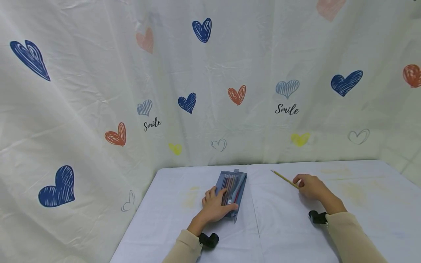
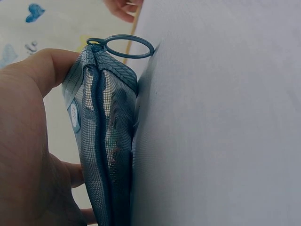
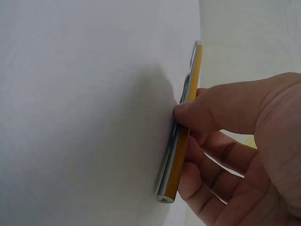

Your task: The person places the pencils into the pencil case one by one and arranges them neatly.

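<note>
A blue mesh pencil case (image 1: 241, 182) lies flat on the white-covered table, with several pencils showing through its top. Over its near left part rests my left hand (image 1: 214, 209), thumb and fingers spread and touching the upper side. The left wrist view shows the case's zipper (image 2: 99, 94) closed along the side, with a ring pull (image 2: 129, 46) at its end. To the right, my right hand (image 1: 310, 187) pinches a yellow pencil (image 1: 284, 178) near one end between thumb and fingers. In the right wrist view the pencil's flat unsharpened end (image 3: 165, 198) points toward the camera.
The white tablecloth (image 1: 273, 226) has faint yellow marks. Behind the table hangs a white curtain (image 1: 250, 54) printed with hearts. Black wrist mounts (image 1: 209, 240) sit at both sleeves.
</note>
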### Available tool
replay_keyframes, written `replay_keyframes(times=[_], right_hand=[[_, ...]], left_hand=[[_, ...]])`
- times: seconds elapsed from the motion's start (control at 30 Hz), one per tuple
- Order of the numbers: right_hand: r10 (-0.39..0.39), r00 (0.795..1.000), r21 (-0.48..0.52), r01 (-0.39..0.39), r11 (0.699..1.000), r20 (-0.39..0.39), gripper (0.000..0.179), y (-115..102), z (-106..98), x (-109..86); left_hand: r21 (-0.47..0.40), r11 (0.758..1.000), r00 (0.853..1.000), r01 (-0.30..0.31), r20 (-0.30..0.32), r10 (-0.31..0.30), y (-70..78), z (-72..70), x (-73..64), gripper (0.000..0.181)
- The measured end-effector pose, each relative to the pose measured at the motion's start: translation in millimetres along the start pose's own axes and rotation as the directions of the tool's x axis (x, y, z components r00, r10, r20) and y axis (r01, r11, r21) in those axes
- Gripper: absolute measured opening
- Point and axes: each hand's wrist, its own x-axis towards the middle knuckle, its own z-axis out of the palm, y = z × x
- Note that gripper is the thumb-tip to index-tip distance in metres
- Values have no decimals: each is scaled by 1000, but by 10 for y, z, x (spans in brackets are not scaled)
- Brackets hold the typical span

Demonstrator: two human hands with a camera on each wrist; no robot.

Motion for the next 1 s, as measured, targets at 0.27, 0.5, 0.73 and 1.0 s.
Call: replay_keyframes(times=[0.27, 0.5, 0.73, 1.0], right_hand=[[-19, 1000, 0, 19, 1000, 18, 26, -56, -18, -28], [-24, 999, 35, 22, 999, 44, 29, -99, -15, -24], [-46, 999, 82, 44, 996, 28, 32, -97, 0, -17], [-34, 998, 158, 26, 987, 48, 36, -136, 22, -13]], left_hand=[[2, 1000, 1000, 1, 3, -1, 11, -7, -13, 87], [11, 1000, 1000, -5, 9, 5, 105, -93, -84, 86], [19, 1000, 1000, -3, 9, 3, 121, -104, -100, 87], [15, 1000, 1000, -5, 9, 5, 120, -106, -103, 86]])
